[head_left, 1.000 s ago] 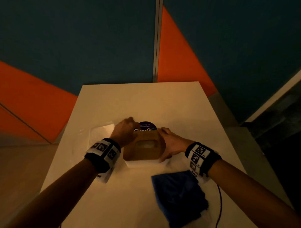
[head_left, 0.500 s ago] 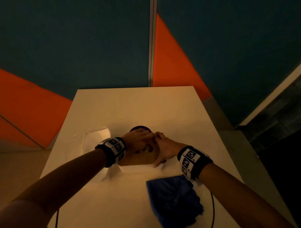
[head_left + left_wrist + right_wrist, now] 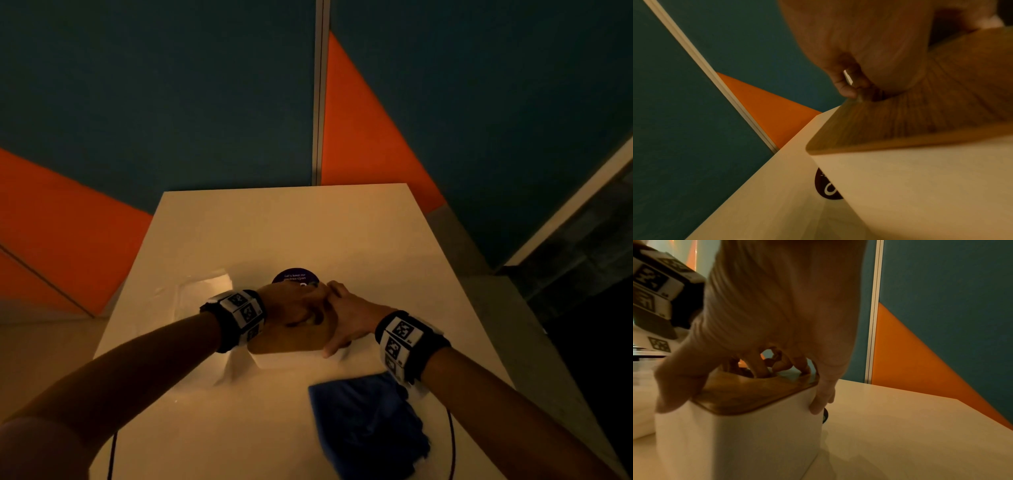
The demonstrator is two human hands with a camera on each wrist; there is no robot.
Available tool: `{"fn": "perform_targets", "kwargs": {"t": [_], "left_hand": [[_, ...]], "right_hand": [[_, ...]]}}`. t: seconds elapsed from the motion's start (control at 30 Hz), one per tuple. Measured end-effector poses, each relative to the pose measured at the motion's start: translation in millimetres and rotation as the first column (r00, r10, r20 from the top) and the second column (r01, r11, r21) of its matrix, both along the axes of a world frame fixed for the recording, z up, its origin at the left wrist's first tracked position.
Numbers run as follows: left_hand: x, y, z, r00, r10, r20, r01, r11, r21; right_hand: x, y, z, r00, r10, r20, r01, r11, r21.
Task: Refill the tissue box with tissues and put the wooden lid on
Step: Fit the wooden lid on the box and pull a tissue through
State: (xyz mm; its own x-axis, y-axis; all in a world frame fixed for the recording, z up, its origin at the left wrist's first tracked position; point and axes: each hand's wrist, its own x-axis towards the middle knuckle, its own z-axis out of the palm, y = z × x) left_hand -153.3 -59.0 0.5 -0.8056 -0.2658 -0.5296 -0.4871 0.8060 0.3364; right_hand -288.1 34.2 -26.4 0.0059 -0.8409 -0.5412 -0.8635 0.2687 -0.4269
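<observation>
A white tissue box (image 3: 291,360) with its wooden lid (image 3: 294,342) on top stands mid-table. My left hand (image 3: 294,305) lies over the lid, fingers curled down into the slot, where a pale bit of tissue (image 3: 310,321) shows. The left wrist view shows those fingertips (image 3: 846,91) dipping at the lid (image 3: 900,126) above the box wall (image 3: 920,186). My right hand (image 3: 349,315) grips the box from the right. In the right wrist view its thumb (image 3: 674,394) and little finger (image 3: 822,402) clamp the box (image 3: 735,443), with the middle fingers on the lid (image 3: 748,394).
A crumpled blue cloth (image 3: 370,428) lies near the front right edge, crossed by a thin black cable (image 3: 450,445). A clear plastic wrapper (image 3: 205,291) lies left of the box. A dark round sticker (image 3: 296,275) sits just behind it. Blue and orange wall panels stand behind the table.
My left hand has moved from the lid's far left corner to the middle over the slot and curled its fingers in. My right hand has kept its hold on the box.
</observation>
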Motion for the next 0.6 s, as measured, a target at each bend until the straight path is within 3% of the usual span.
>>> {"fn": "perform_targets", "kwargs": {"t": [0.3, 0.6], "left_hand": [[1.7, -1.4, 0.4, 0.996, 0.084, -0.008, -0.083, 0.993, 0.088], [-2.4, -0.4, -1.4, 0.998, 0.055, 0.033, -0.057, 0.996, 0.064]], "right_hand": [[-2.6, 1.2, 1.1, 1.0, 0.028, -0.002, -0.028, 1.0, 0.0], [-3.4, 0.8, -3.4, 1.0, 0.02, 0.008, -0.02, 1.0, 0.024]]}}
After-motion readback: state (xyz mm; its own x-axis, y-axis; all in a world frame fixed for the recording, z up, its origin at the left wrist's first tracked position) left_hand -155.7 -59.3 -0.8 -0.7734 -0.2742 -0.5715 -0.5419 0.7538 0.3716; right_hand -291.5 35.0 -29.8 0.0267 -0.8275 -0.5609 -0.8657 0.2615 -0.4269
